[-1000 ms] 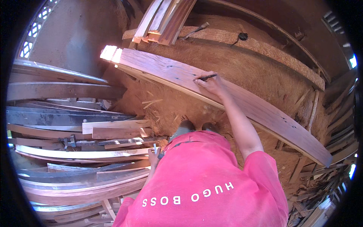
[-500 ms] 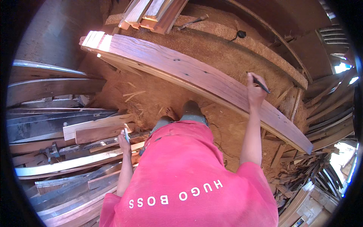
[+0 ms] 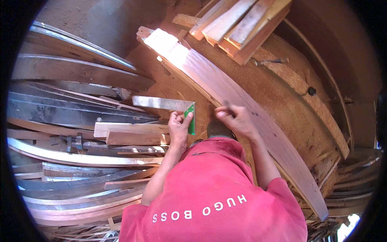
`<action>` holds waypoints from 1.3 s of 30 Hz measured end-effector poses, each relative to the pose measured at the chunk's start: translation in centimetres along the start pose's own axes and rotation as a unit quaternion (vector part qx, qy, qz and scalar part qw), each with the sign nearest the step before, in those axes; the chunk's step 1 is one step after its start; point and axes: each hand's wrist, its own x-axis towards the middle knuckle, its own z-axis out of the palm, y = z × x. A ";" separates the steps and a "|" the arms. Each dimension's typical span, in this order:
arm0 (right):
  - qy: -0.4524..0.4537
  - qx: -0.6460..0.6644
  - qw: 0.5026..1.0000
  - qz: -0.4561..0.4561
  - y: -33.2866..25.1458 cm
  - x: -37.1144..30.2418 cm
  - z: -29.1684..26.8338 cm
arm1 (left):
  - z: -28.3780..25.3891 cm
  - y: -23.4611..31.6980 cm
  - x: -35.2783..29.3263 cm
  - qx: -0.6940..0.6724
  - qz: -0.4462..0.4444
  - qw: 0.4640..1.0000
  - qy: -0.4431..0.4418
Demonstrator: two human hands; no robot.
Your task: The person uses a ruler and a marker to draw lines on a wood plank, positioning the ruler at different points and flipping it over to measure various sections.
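Far left: stack of curved wooden strips and boards (image 3: 72, 161) piled on the sawdust floor (image 3: 282, 101), running to the left edge; short pale offcut blocks (image 3: 131, 133) lie on top of that stack, just left of your left hand.

Your left hand (image 3: 178, 126) is closed around the green stock of a try square (image 3: 169, 107); thumb and fingers wrapped on the handle, grip firm; steel blade sticks out to the left, roughly level, over the stack; square sits just off the near edge of the long plank, whether it touches the plank I can't tell.

Your right hand (image 3: 234, 119) rests on the long reddish plank (image 3: 242, 109); fingers pinched narrow on a thin dark pencil (image 3: 226, 104), tip at the plank face near its near edge; hands are near each other, not touching.

The plank runs diagonally from upper left, sunlit end, to lower right, lying on the sawdust.

Upper centre to right: bundle of straight boards (image 3: 242, 24) lies across the plank's far side; small dark tool (image 3: 270, 61) lies on the sawdust just right of the bundle.
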 end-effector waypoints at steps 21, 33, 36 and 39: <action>0.006 -0.025 0.963 -0.267 -11.4 25.4 5.0 | 4.6 14.1 20.8 0.156 0.328 0.932 -0.018; 0.045 -0.076 0.996 0.029 -3.3 33.6 2.3 | -2.3 6.8 27.5 0.013 -0.094 0.966 0.242; 0.042 0.008 0.995 0.088 -3.2 36.9 3.3 | -1.5 6.0 27.6 0.053 -0.034 0.982 0.181; 0.062 0.011 0.991 0.120 -2.6 39.4 4.8 | 0.6 5.0 28.4 0.169 0.032 0.961 0.216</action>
